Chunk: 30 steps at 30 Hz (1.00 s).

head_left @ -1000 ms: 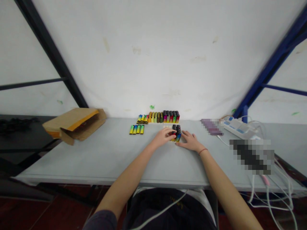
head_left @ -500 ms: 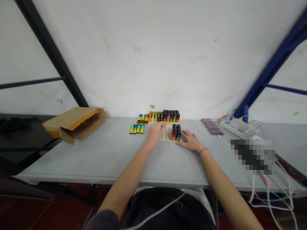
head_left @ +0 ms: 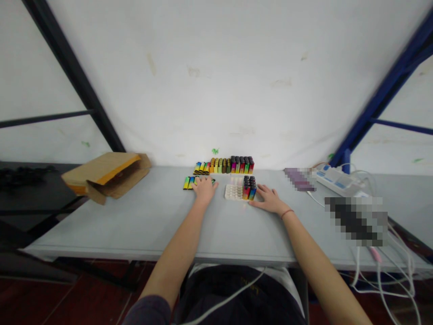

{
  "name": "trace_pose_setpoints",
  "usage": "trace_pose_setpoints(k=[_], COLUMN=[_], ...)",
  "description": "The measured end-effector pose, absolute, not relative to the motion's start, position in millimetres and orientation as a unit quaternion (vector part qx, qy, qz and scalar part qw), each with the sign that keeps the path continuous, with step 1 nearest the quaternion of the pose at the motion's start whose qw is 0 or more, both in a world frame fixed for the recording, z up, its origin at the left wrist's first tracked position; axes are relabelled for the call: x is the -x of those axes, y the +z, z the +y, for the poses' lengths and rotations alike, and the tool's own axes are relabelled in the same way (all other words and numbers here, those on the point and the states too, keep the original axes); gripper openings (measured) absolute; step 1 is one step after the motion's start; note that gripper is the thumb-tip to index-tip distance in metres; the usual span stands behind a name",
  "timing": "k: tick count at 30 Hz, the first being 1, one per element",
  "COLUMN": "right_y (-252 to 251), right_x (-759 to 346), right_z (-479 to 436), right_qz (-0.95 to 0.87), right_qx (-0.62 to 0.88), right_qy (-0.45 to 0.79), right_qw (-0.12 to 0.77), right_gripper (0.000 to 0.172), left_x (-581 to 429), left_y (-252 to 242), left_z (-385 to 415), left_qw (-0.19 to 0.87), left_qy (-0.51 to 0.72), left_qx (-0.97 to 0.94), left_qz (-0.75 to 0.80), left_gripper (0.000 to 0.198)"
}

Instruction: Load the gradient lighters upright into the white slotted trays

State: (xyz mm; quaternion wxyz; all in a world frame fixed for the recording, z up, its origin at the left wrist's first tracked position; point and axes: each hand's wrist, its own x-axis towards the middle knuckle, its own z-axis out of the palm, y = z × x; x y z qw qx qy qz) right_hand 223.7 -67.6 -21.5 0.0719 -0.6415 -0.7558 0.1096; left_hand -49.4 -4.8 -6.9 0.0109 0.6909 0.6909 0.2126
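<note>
My left hand (head_left: pixel 204 189) reaches over a row of yellow, green and blue lighters (head_left: pixel 186 183) lying flat on the table. Its fingers are spread and touch or hover just above the row, covering part of it. A small dark end shows between thumb and fingers; whether it is gripped is unclear. My right hand (head_left: pixel 270 198) lies flat with fingers apart, at the right side of a white tray (head_left: pixel 233 192) with round hollows. Multicoloured lighters with dark tops (head_left: pixel 249 188) stand upright in the tray's right part; the hollows on its left hold nothing.
Along the wall stand blocks of upright lighters (head_left: pixel 242 165) and yellowish ones (head_left: pixel 219 165), with a flat stack (head_left: pixel 202 168) beside them. An open cardboard box (head_left: pixel 108 174) lies left. At right are a power strip (head_left: pixel 338 180), cables and two blurred-out items.
My left hand has moved left, away from the white tray to the row of lying lighters, uncovering the tray's vacant hollows. My right hand has stayed in place.
</note>
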Motion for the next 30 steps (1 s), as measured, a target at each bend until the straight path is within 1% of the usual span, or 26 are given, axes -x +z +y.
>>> trace_pose_setpoints(k=[3, 5, 8, 10, 12, 16, 19, 22, 25, 30], right_y=[-22, -22, -23, -23, -22, -20, -19, -20, -22, -22], right_x=[-224, -224, -224, -224, -224, -223, -222, -222, -223, -224], right_z=[-68, -68, -67, -67, -67, -69, -70, -70, -69, -68], right_qz=[-0.756, -0.756, -0.756, -0.757, -0.757, -0.753, -0.755, -0.754, -0.754, -0.755], right_qx=[0.641, 0.642, 0.642, 0.64, 0.64, 0.644, 0.642, 0.642, 0.643, 0.642], right_qy=[0.107, 0.106, 0.107, 0.107, 0.107, 0.11, 0.112, 0.111, 0.109, 0.108], right_qw=[0.073, 0.076, 0.076, 0.074, 0.076, 0.08, 0.079, 0.079, 0.079, 0.076], right_gripper=[0.08, 0.08, 0.081, 0.082, 0.082, 0.08, 0.079, 0.079, 0.08, 0.08], left_x=[45, 43, 39, 34, 28, 19, 18, 18, 18, 17], left_y=[-11, -13, -10, -7, -2, 8, 11, 11, 10, 9], left_z=[-2, 3, 12, 14, 13, 2, -5, -8, -9, -6], left_qw=[0.066, 0.137, 0.303, 0.417, 0.509, 0.631, 0.67, 0.67, 0.655, 0.636], left_qy=[0.259, 0.349, 0.516, 0.586, 0.613, 0.59, 0.555, 0.533, 0.524, 0.536], left_qx=[-0.699, -0.672, -0.556, -0.458, -0.38, -0.306, -0.305, -0.322, -0.333, -0.322], left_qz=[0.663, 0.639, 0.577, 0.523, 0.47, 0.4, 0.387, 0.405, 0.43, 0.453], left_gripper=[0.02, 0.01, 0.022, 0.022, 0.021, 0.034, 0.049, 0.059, 0.057, 0.045])
